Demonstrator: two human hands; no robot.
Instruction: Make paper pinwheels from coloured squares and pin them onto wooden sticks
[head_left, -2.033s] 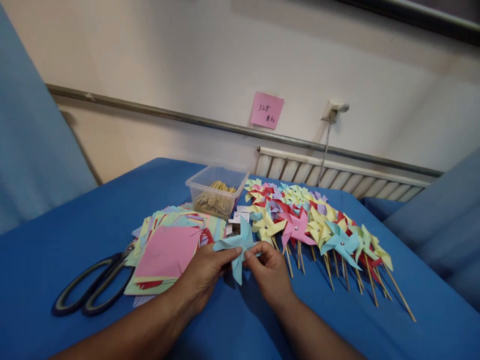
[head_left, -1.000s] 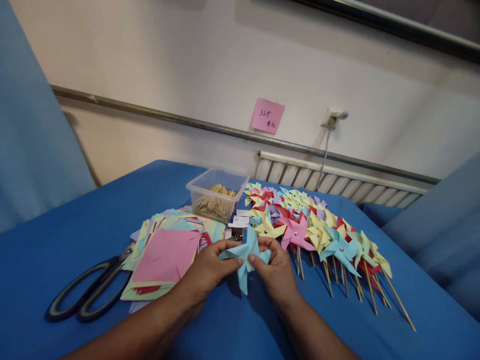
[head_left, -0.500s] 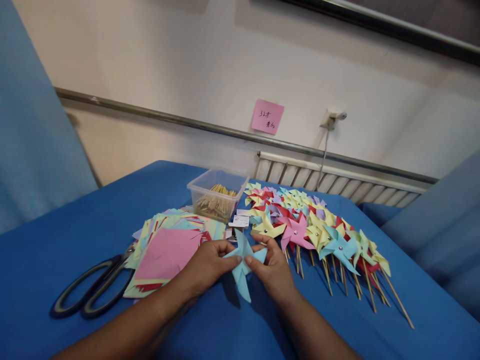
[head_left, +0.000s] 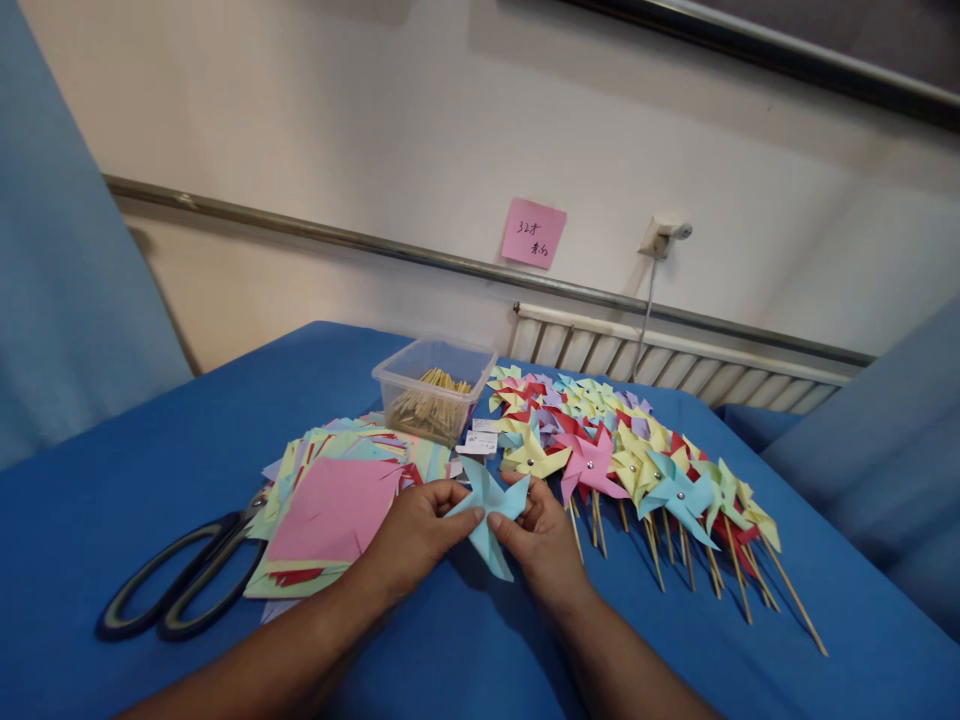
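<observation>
left hand [head_left: 429, 522] and right hand [head_left: 547, 542] pinch a blue pinwheel [head_left: 489, 497] near its centre

The person's two hands and forearms are shown bare. The left hand [head_left: 418, 525] is broad across the back; its left thumb [head_left: 459, 528] is thick at the base and rounded at the tip. The right hand [head_left: 547, 548] has the same build, with a similarly blunt right thumb [head_left: 511, 537]. The left forearm [head_left: 300, 642] and the right forearm [head_left: 624, 655] are smooth in outline, wide toward the lower border of the view and tapering to bare wrists [head_left: 379, 575]. The fingers [head_left: 444, 490] are partly hidden; nail detail is too small to tell.
</observation>
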